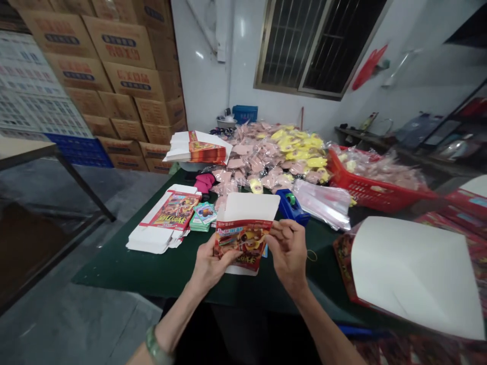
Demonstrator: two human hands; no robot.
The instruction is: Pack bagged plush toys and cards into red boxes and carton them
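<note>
Red, picture-printed cardboard carton (243,237) with white flaps, held above dark-green flat tabletop (125,274), clasped at left edge by left hand (209,262), seemingly pinched at right edge by right hand (289,251), apparently under shaping, calling for steady finger pressure.

Held carton (247,235), taken as dial centre: red print, yellow and pale-blue patches, plain white flap at 12. Tabletop (114,268): dark green. At 9, flat cartons (173,209): white panels, busy red-and-yellow face. At 10, cards (204,213): green-edged, blue on top. At 12, packets (262,152): dusty pink. At 1, more packets (300,144): bright yellow. At 2, tape dispenser (294,210): blue, green roll. Between 10 and 11, stacked boxes (125,45): brown, red lettering, dark-blue ovals.
</note>
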